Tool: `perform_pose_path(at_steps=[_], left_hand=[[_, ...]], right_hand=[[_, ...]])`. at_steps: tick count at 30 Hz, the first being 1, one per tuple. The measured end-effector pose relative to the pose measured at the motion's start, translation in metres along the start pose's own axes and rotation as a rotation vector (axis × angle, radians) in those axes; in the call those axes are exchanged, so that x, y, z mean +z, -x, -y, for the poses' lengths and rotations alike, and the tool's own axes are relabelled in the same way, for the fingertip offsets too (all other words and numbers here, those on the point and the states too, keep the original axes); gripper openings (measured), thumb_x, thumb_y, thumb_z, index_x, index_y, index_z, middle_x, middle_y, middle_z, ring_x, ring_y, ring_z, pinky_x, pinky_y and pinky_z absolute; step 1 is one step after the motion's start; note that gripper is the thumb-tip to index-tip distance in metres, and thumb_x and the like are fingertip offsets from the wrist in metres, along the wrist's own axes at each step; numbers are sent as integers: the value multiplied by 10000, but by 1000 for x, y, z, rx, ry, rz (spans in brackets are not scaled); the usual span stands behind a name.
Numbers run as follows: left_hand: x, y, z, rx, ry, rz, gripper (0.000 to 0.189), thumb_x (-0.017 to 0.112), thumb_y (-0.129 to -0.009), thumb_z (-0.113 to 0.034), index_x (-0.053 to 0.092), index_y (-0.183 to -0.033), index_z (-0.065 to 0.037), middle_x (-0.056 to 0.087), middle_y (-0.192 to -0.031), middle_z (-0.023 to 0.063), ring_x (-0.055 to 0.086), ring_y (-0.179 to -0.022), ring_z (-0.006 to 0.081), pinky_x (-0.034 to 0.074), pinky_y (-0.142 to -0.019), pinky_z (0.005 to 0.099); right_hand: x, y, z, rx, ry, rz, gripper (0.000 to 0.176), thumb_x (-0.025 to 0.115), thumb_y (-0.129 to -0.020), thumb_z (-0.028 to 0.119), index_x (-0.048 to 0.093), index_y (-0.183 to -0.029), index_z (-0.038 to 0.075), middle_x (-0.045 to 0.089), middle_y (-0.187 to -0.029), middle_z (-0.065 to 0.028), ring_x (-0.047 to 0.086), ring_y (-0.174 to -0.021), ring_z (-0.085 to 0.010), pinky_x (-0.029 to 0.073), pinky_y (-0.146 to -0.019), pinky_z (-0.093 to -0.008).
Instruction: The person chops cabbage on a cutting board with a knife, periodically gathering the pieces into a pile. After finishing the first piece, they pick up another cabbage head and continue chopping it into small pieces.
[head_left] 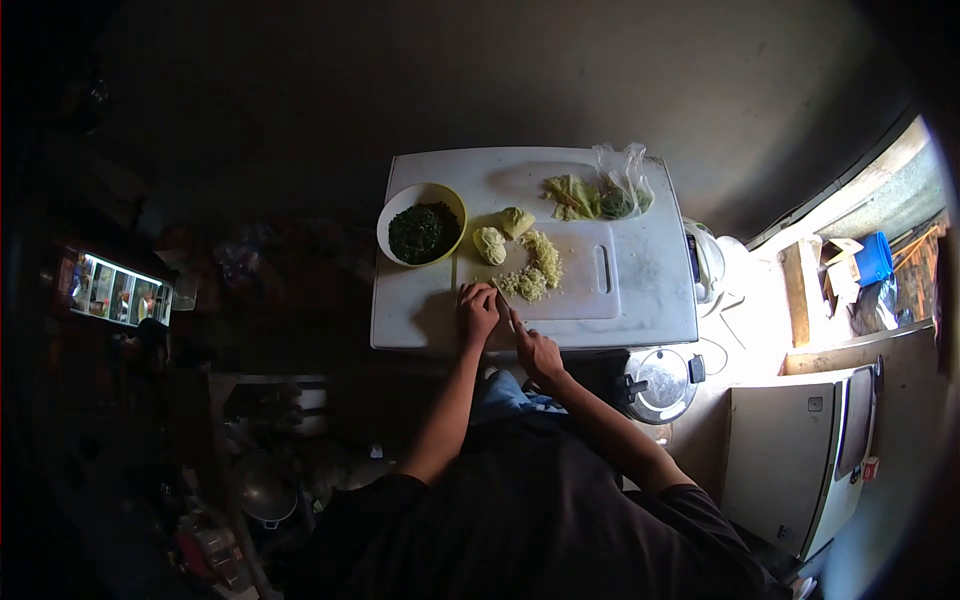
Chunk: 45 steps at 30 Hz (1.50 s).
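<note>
My right hand [537, 352] is closed round the handle of a knife [504, 304], whose blade points away from me at the near left of the white cutting board [575, 303]. Close beside the blade, my left hand [478, 308] has its fingers curled down at the board's edge; whatever they press on is hidden. Chopped cabbage [530, 278] lies in a curved heap just beyond the knife. Behind it sit two pale green cabbage pieces, one nearer [489, 245] and one farther [516, 221].
A bowl [461, 225] of chopped dark greens stands at the table's left. Leafy scraps [572, 198] and a clear plastic bag [625, 182] lie at the back right of the white table [655, 310]. A round metal lidded pot [661, 385] is below its right corner.
</note>
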<state>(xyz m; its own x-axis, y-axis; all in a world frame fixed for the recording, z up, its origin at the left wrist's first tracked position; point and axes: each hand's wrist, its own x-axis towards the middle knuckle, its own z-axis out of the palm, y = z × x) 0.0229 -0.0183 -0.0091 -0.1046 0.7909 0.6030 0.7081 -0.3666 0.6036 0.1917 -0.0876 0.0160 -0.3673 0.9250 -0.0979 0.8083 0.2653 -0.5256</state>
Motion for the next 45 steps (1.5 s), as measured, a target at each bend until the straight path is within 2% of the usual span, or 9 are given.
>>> perform_pose_path(at_steps=[5, 10, 17, 25, 30, 34, 38, 45], left_hand=[[3, 2, 5, 15, -8, -17, 22, 680, -834, -16, 693, -851, -22, 678, -897, 106, 626, -880, 352, 525, -778, 439], [3, 4, 4, -15, 15, -14, 20, 683, -845, -27, 699, -857, -25, 685, -902, 102, 633, -878, 346, 526, -788, 434], [4, 3, 8, -2, 7, -41, 38, 706, -826, -22, 709, -864, -26, 671, -887, 103, 625, -897, 334, 521, -780, 428], [-1, 3, 1, 3, -22, -8, 56, 729, -798, -24, 717, -853, -24, 656, -880, 109, 613, -900, 342, 521, -775, 433], [5, 5, 10, -67, 38, -45, 42, 698, -823, -10, 713, -856, -31, 690, -900, 103, 636, -900, 338, 535, -788, 429], [2, 4, 10, -55, 13, -36, 44, 690, -833, -11, 709, -865, -33, 697, -895, 99, 644, -907, 332, 541, -796, 424], [3, 4, 8, -42, 10, -26, 32, 688, -831, -13, 699, -850, -36, 694, -894, 104, 644, -906, 333, 538, -805, 426], [1, 3, 8, -45, 40, -28, 43, 655, -840, 2, 666, -822, -35, 686, -885, 115, 633, -885, 348, 529, -787, 438]], right_hand=[[13, -13, -4, -73, -7, -81, 728, 479, -948, 105, 199, -1613, 206, 684, -916, -262, 685, -779, -455, 541, -704, -558], [3, 2, -6, 13, 6, 19, 744, 483, -945, 111, 178, -1615, 217, 689, -952, -270, 685, -792, -457, 538, -714, -566], [2, -9, -2, 20, -18, -4, 753, 489, -941, 110, 176, -1615, 231, 691, -951, -257, 686, -793, -454, 539, -714, -564], [-8, 2, -2, 81, -51, -20, 710, 483, -945, 120, 239, -1599, 253, 681, -912, -249, 679, -794, -459, 529, -715, -570], [-12, 2, 7, 81, -43, 2, 717, 495, -934, 133, 247, -1597, 250, 689, -894, -242, 683, -778, -456, 533, -703, -571], [-15, 6, 11, 73, -33, 44, 691, 474, -947, 144, 257, -1593, 257, 696, -919, -268, 686, -781, -457, 529, -703, -573], [-25, 9, 16, 88, -21, 83, 703, 474, -943, 138, 245, -1599, 245, 698, -917, -257, 688, -788, -452, 532, -711, -574], [4, 3, 9, 29, 15, 0, 729, 477, -941, 106, 204, -1609, 206, 683, -914, -262, 677, -767, -464, 536, -698, -573]])
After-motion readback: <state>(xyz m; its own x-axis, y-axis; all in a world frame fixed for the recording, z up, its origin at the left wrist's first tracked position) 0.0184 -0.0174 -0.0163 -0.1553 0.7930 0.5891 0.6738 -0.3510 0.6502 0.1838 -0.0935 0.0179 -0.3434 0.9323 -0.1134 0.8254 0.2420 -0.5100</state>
